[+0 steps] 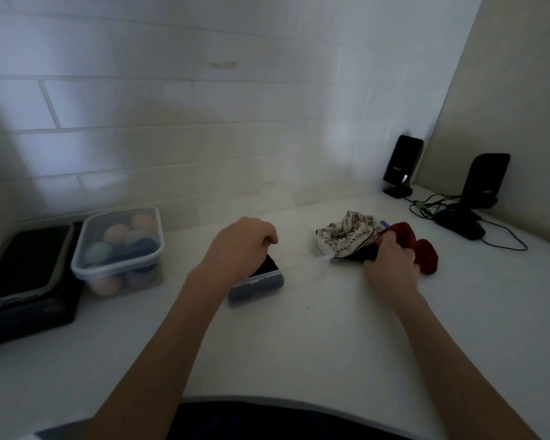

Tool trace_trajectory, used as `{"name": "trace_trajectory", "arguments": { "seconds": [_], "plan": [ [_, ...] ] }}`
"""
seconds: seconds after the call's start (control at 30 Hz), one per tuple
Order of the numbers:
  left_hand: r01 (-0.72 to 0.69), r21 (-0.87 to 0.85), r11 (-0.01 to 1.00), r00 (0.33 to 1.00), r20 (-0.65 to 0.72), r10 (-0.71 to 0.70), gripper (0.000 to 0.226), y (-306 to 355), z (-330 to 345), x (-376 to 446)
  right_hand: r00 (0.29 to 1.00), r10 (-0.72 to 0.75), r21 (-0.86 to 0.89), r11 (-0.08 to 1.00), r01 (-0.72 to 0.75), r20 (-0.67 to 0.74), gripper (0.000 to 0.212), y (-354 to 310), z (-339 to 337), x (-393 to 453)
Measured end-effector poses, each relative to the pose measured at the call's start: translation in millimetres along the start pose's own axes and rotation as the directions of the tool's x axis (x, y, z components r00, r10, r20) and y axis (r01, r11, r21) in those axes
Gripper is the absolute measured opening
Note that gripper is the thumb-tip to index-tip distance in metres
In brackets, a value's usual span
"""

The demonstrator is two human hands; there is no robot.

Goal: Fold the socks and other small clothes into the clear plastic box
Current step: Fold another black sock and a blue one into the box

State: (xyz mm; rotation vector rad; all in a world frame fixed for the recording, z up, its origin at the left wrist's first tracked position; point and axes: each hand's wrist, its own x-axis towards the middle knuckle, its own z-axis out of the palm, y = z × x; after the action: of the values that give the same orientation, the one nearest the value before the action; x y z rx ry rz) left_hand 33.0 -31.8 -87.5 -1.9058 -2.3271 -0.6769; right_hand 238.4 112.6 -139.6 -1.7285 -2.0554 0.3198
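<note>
A small clear plastic box [257, 285] stands at the middle of the white table, with a dark cloth [269, 265] inside it. My left hand [240, 246] hovers over the box, its fingers curled down onto that dark cloth. To the right lies a pile of small clothes: a white patterned cloth [346, 235], red socks [424, 250] and a dark garment [361, 254]. My right hand [391, 263] is closed on the dark garment at the pile's near edge, between the patterned cloth and the red socks.
A lidded clear container of pastel balls [118, 246] sits at the left, next to a black box with a dark device on top [26, 271]. Two black speakers [402, 166], a mouse [459, 225] and cables occupy the back right corner. A tiled wall lies behind.
</note>
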Motion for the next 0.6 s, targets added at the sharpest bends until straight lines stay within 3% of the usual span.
{"name": "trace_trajectory", "arguments": {
  "seconds": [0.23, 0.3, 0.37, 0.47, 0.6],
  "plan": [
    [-0.049, -0.062, 0.997, 0.997, 0.057, 0.053, 0.023, 28.5, 18.4, -3.6, 0.984, -0.169, -0.174, 0.972, 0.159, -0.046, 0.034, 1.5, 9.4, -6.2],
    [-0.052, -0.082, 0.995, 0.996, 0.069, 0.057, 0.025, 31.6, 23.3, -4.5, 0.97, -0.217, -0.052, 0.976, 0.213, -0.106, 0.028, 0.5, 6.0, -8.3],
    [-0.035, -0.131, 0.991, 0.996, 0.076, 0.045, 0.027, 33.4, 25.6, -4.6, 0.961, -0.197, 0.214, 0.948, 0.237, -0.193, 0.022, -2.0, -1.2, -11.1],
    [0.014, -0.221, 0.975, 0.995, 0.1, 0.008, 0.026, 36.2, 24.4, -4.6, 0.972, -0.078, 0.691, 0.692, 0.212, -0.22, 0.032, -11.2, -14.4, -16.7],
    [0.041, -0.281, 0.959, 0.99, 0.138, -0.002, 0.019, 35.0, 23.5, -2.1, 0.961, -0.166, 0.901, 0.343, 0.265, -0.22, 0.034, -32.2, -30.3, -23.9]
  ]
}}
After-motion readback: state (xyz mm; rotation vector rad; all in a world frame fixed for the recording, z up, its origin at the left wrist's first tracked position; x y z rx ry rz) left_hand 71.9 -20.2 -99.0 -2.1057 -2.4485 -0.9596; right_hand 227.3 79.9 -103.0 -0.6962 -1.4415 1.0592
